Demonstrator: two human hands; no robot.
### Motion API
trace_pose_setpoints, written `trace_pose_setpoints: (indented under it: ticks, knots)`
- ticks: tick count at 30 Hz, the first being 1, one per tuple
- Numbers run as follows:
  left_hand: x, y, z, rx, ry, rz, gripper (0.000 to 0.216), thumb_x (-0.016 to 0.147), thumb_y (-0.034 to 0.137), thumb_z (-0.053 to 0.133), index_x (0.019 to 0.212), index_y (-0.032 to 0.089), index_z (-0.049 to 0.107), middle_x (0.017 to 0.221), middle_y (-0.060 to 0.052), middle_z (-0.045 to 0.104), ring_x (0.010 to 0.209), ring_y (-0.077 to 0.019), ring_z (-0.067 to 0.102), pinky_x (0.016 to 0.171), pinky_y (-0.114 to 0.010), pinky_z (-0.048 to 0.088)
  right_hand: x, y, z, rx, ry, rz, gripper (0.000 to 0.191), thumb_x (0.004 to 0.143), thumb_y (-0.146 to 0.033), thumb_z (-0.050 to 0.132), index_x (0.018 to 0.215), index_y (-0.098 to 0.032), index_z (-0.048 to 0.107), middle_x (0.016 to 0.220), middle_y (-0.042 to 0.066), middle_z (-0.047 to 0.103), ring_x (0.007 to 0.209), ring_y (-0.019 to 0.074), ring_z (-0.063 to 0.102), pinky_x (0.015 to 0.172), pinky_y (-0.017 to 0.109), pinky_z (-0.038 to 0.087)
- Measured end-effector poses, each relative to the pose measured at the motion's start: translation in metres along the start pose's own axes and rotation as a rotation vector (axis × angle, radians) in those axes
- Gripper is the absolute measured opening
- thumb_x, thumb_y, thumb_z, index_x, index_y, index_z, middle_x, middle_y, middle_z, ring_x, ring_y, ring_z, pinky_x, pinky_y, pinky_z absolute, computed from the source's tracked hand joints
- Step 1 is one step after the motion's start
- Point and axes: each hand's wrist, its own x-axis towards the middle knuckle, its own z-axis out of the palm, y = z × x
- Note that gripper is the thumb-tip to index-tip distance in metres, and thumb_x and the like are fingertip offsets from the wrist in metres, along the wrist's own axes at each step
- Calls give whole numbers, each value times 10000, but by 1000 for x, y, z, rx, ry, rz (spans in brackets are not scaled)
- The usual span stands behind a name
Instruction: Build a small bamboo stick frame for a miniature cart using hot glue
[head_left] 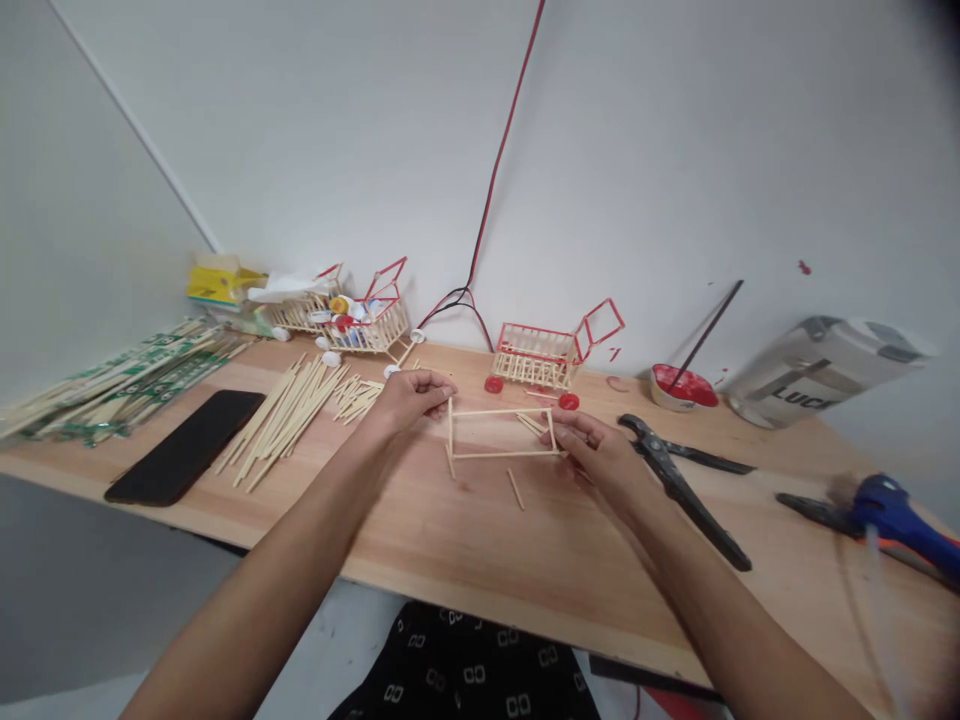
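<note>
Taking the stick frame (502, 456) as the clock's centre, a pair of black-handled cutters (684, 486) is lying towards four o'clock on the wood-grained worktop (450, 560), and one short loose stick (516, 489) is resting at six. The frame itself is occupying the space between the two hands: the left hand's (405, 398) fingers are pinching its upper left corner, and the right hand's (594, 442) fingers are grasping its right end. Thin, straight, pale wooden pieces are forming an open rectangle, with a short piece slanting from the lower left corner. Judging by this, the work is looking early: the basic outline is standing joined, while slats and red colouring are lacking. At nine o'clock, smooth long sticks (289, 420) are lying in a loose fan, with a flat black smartphone (187, 447) sitting farther left. Beyond, at one o'clock, a small cart (536, 375) is showing closely slatted sides and a red rim and handle, apparently much further along. Between two and three, a tub (679, 403) is holding wet-looking red paint; at ten, a slatted basket (386, 330) is brimming with small plastic-looking pieces.
</note>
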Motion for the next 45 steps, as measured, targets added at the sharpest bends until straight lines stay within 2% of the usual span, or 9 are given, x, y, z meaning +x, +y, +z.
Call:
trace_pose_setpoints:
  ticks: [4, 8, 14, 20, 25, 32, 37, 41, 45]
  knots:
    - [6, 2, 2, 25, 11, -21, 229, 617, 275, 775, 727, 98, 681, 542, -4, 604, 465, -71, 517, 465, -191, 393, 0, 2, -2, -46, -1, -39, 404, 723, -462, 663, 990, -162, 617, 818, 29, 652, 448, 48, 475, 384, 189, 307]
    - [14, 8, 6, 41, -1, -54, 201, 626, 247, 779, 725, 96, 689, 525, -3, 598, 461, -62, 503, 465, -186, 389, 3, 7, -5, -68, -19, -64, 374, 756, -469, 630, 971, -163, 619, 786, 23, 646, 393, 28, 407, 361, 184, 264]
    - [22, 11, 8, -50, -83, -96, 239, 666, 262, 768, 828, 100, 702, 587, -10, 622, 520, -64, 542, 535, -191, 438, 9, 10, -6, -12, 4, -44, 347, 735, -475, 651, 836, -151, 581, 708, -1, 614, 356, 17, 360, 339, 181, 206]
    - [16, 5, 1, -97, -176, -14, 224, 714, 281, 727, 867, 119, 707, 671, -19, 650, 572, -62, 554, 562, -185, 431, 10, 8, -2, 76, -6, -17, 329, 733, -462, 661, 831, -169, 547, 580, -55, 519, 342, 21, 310, 335, 181, 152]
    - [8, 7, 1, -127, -213, -50, 218, 688, 263, 745, 851, 124, 708, 666, -12, 648, 549, -56, 529, 577, -198, 419, 8, 7, 3, 171, -35, -5, 360, 766, -486, 645, 904, -161, 570, 565, -74, 424, 385, 19, 292, 358, 165, 158]
    - [1, 12, 12, -199, -282, -113, 217, 686, 261, 741, 846, 120, 702, 736, -44, 671, 586, -62, 520, 594, -208, 403, 3, -3, 5, 165, 43, 4, 384, 733, -527, 668, 797, -159, 576, 495, -83, 373, 372, 11, 232, 347, 147, 143]
    - [-1, 14, 9, -115, -287, -20, 235, 733, 208, 678, 963, 163, 702, 943, -73, 682, 684, -85, 545, 629, -222, 416, 2, -4, -1, 226, 52, 13, 336, 745, -490, 670, 780, -172, 568, 475, -86, 371, 349, 13, 229, 329, 145, 146]
    - [-5, 18, 12, -24, -392, 70, 338, 722, 156, 676, 1056, 205, 682, 1068, -74, 663, 790, -107, 573, 707, -235, 433, 2, -4, -5, 297, 39, 54, 324, 730, -464, 688, 778, -165, 574, 476, -87, 374, 341, 9, 221, 318, 137, 132]
    - [-8, 19, 19, 5, -425, 98, 257, 718, 184, 692, 975, 196, 703, 1059, -72, 664, 897, -135, 586, 800, -263, 430, -1, -7, -5, 322, 24, 98, 346, 693, -461, 720, 771, -149, 589, 487, -87, 380, 340, -1, 218, 308, 126, 117]
